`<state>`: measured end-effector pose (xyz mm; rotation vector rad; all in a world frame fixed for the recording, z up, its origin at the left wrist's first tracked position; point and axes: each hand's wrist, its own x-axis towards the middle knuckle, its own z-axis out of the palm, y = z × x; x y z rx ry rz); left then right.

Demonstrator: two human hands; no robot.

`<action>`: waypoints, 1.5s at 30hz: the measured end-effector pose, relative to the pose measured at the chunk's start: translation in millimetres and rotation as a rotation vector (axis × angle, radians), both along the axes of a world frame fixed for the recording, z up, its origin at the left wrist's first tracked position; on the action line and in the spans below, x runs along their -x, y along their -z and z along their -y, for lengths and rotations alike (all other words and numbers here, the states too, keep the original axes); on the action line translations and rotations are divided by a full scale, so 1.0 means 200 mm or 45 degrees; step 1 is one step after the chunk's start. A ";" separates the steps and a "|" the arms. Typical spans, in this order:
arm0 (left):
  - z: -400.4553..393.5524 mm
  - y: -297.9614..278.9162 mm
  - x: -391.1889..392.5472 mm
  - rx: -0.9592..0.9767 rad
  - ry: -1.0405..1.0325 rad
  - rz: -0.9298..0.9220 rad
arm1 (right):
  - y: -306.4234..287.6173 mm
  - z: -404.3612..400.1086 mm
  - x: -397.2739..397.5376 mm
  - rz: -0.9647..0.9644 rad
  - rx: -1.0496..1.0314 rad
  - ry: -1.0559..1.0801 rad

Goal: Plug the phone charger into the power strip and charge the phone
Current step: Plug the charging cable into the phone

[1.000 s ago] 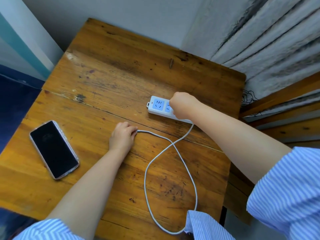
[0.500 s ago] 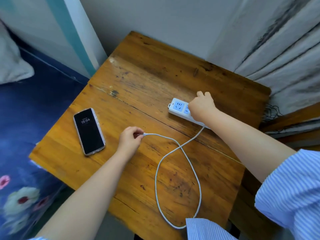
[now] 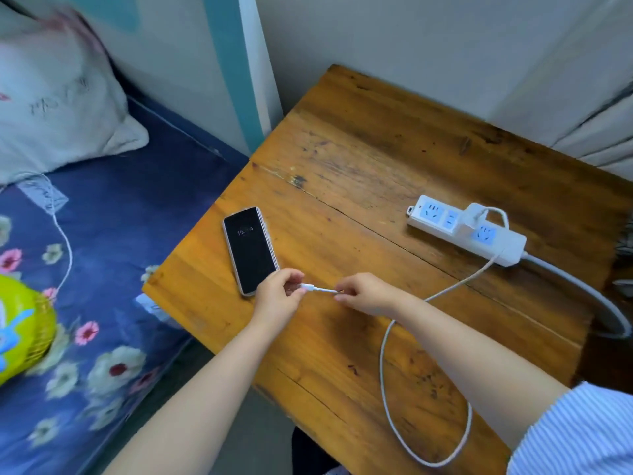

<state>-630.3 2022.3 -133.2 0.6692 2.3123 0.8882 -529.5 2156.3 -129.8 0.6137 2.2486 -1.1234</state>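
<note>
- My left hand (image 3: 279,293) is pinched shut on the connector end of the white charging cable (image 3: 385,351), thumb and fingertips closed around the plug tip.
- My right hand (image 3: 364,293) grips the same cable just beside that, on the cord right behind the connector; a short taut stretch of cable spans the gap between my two hands.
- The phone (image 3: 251,250) lies flat on the wooden table (image 3: 359,159), screen up and faintly lit. Its near corner sits right under my left hand; I cannot tell whether they touch.
- From my right hand the cable trails back toward me in a wide loop on the table, then runs up and away to the charger (image 3: 474,217).
- The charger is seated in the white power strip (image 3: 466,229), well beyond my right hand, toward the table's far right.
- A bed with a floral sheet (image 3: 113,269) lies off to the left of my left hand.
</note>
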 end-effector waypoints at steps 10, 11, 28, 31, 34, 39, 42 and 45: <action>0.01 0.15 0.42 0.606 -0.203 -0.131 | 0.11 0.10 0.06 -0.239 -0.253 0.533; -0.02 0.14 0.45 0.626 -0.189 -0.150 | 0.10 0.10 0.07 -0.267 -0.310 0.549; 0.04 0.18 0.54 0.952 0.697 -0.749 | 0.26 0.34 -0.10 -0.364 -0.475 0.817; 0.08 0.17 0.59 0.942 1.194 -1.103 | 0.24 0.35 -0.09 -0.355 -0.479 0.764; 0.04 0.17 0.59 0.989 1.690 -1.251 | 0.25 0.36 -0.10 -0.350 -0.487 0.796; 0.01 0.16 0.60 1.065 1.907 -1.309 | 0.25 0.39 -0.12 -0.337 -0.461 0.890; 0.01 0.15 0.60 1.044 1.937 -1.310 | 0.24 0.40 -0.14 -0.369 -0.379 0.921; -0.02 0.12 0.59 0.974 1.796 -1.162 | 0.21 0.41 -0.14 -0.424 -0.337 0.990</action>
